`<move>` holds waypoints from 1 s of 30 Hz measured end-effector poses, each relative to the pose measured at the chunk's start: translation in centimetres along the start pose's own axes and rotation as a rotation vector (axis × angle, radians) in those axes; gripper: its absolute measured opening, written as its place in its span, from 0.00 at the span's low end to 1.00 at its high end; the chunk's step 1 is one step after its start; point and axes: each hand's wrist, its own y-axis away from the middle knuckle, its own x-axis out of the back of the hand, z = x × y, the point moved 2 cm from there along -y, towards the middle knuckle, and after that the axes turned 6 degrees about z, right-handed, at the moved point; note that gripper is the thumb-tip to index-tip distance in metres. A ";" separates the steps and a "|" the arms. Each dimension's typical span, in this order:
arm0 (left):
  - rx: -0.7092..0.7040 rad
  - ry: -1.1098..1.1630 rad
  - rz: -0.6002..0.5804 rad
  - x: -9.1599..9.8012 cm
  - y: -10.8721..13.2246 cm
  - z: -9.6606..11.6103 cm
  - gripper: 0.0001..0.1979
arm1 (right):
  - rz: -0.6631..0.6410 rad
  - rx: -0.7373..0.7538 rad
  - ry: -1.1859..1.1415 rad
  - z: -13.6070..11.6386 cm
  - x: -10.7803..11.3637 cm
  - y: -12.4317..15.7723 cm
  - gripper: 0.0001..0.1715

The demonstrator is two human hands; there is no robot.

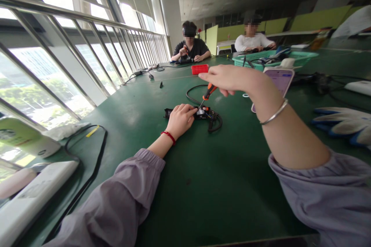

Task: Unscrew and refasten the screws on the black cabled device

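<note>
My right hand (222, 78) is closed on a screwdriver (210, 90) with an orange and black handle. The screwdriver slants down and left, its tip at an opened black electrical device (202, 112) lying on the green table. Inside the housing, small white and orange parts and wires show. My left hand (182, 117) grips the device and presses it to the table, its fingertips close to the screwdriver tip and its palm covering the middle of the housing. A black cord (216, 122) curls at the device's right end.
A red box (199, 69) and a teal basket (246, 61) of tools stand farther back. To the right are a phone (279, 81) and gloves (348, 123). At left lie a power strip (40, 197) and a black cable (101, 150). Two people sit across the table.
</note>
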 end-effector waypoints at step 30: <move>0.005 -0.017 -0.015 0.1 -0.1 0.1 0.17 | 0.005 -0.003 0.016 0.1 0.0 -0.1 0.25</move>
